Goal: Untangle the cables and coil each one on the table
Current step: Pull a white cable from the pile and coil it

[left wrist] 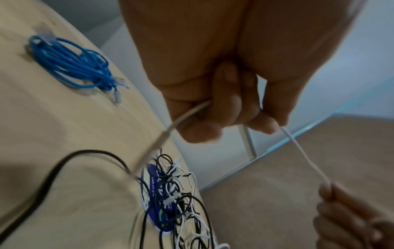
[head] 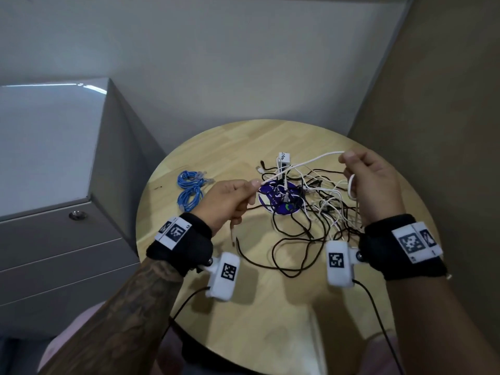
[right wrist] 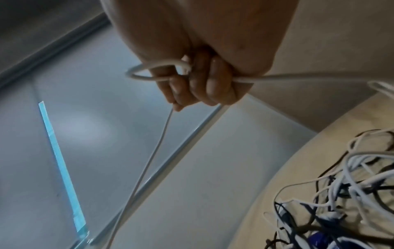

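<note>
White cable [head: 303,162] stretches between both hands above the round wooden table [head: 216,147] at the centre of the head view. Left hand [head: 230,201] pinches it between thumb and fingertips, its other fingers curled round a trailing length. Right hand [head: 373,182], at centre right, grips the other end, with a small loop held in its curled fingers [right wrist: 204,84]. Below them lies a tangle of black and white cables [head: 319,201] over a blue round sticker [head: 276,204]. Coiled blue cables [head: 190,189] rest apart near the table's left edge.

No readable text on blue sticker [head: 281,201]
</note>
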The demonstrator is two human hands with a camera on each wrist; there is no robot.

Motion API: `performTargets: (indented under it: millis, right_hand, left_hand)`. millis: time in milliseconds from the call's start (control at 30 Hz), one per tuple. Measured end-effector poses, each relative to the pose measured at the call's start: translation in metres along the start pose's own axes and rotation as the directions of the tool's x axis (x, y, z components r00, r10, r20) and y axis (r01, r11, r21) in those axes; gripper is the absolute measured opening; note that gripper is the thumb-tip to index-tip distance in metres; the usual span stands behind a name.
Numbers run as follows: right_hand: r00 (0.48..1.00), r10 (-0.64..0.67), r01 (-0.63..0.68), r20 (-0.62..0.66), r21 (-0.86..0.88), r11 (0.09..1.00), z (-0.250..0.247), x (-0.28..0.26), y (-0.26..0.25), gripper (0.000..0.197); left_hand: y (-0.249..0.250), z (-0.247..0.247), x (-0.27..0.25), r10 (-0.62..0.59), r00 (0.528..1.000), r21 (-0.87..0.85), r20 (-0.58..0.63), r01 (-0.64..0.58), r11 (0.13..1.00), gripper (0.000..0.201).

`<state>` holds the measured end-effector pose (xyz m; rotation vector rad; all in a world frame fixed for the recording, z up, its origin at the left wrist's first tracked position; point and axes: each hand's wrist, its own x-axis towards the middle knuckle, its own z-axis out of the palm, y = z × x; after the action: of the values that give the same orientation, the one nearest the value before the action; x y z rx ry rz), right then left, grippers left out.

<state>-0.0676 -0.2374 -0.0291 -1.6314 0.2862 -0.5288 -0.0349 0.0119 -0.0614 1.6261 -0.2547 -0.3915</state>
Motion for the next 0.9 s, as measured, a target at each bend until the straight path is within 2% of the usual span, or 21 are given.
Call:
performTargets:
  millis: [167,233,333,400,467,533,600,633,667,733,800,867,900]
  right_hand:
    - [0.984,0.003,-0.027,-0.178,-0.136,0.990,-0.010,0.020,0.027,0.018]
    - [0.988,-0.011,-0.028,-0.156,-0.250,0.968,-0.010,0.020,0.036,0.019]
    - [0.995,0.083,-0.052,0.047,-0.467,0.883,0.003,0.004,0.051,0.016]
    - [0.955,0.178,0.009,0.236,-0.623,0.782,0.014,-0.009,0.060,0.020]
    - [0.869,0.278,0.092,0.408,-0.687,0.721,0.027,-0.025,0.059,0.020]
    - [0.751,0.360,0.156,0.554,-0.678,0.718,0.040,-0.040,0.055,0.016]
    - [0.630,0.375,0.201,0.680,-0.609,0.767,0.051,-0.057,0.045,0.015]
    - [0.594,0.341,0.216,0.728,-0.553,0.805,0.054,-0.064,0.038,0.018]
    - [0.582,0.298,0.220,0.757,-0.499,0.838,0.054,-0.068,0.031,0.021]
    - [0.609,0.192,0.202,0.770,-0.385,0.900,0.048,-0.069,0.013,0.019]
    - [0.677,0.076,0.185,0.732,-0.270,0.945,0.040,-0.065,-0.003,0.016]
    - [0.769,-0.004,0.153,0.640,-0.177,0.972,0.035,-0.059,-0.011,0.022]
    - [0.795,-0.030,0.131,0.606,-0.123,0.984,0.033,-0.056,-0.013,0.025]
  left_hand:
    - [0.003,-0.012,-0.002,-0.085,0.987,-0.151,0.138,0.106,0.983,0.042]
    - [0.006,-0.014,-0.004,-0.089,0.972,-0.307,0.218,0.155,0.939,0.037]
    - [0.020,-0.017,-0.007,0.027,0.961,-0.643,0.274,0.162,0.749,0.022]
    - [0.027,-0.021,-0.005,0.110,0.976,-0.787,0.186,0.081,0.611,0.019]
    - [0.026,-0.030,0.001,0.146,0.988,-0.857,0.047,-0.036,0.515,0.022]
    - [0.019,-0.040,0.009,0.128,0.985,-0.859,-0.118,-0.166,0.484,0.022]
    - [0.009,-0.050,0.016,0.080,0.964,-0.827,-0.252,-0.258,0.500,0.021]
    - [0.005,-0.054,0.018,0.060,0.955,-0.806,-0.291,-0.278,0.522,0.021]
    - [0.002,-0.057,0.020,0.051,0.949,-0.776,-0.312,-0.285,0.563,0.021]
    - [-0.001,-0.056,0.020,0.070,0.946,-0.657,-0.317,-0.272,0.703,0.021]
    - [-0.001,-0.045,0.016,0.133,0.951,-0.471,-0.280,-0.257,0.844,0.021]
    - [-0.002,-0.025,0.011,0.207,0.961,-0.262,-0.186,-0.251,0.932,0.021]
    - [-0.005,-0.015,0.008,0.233,0.963,-0.170,-0.138,-0.255,0.952,0.021]
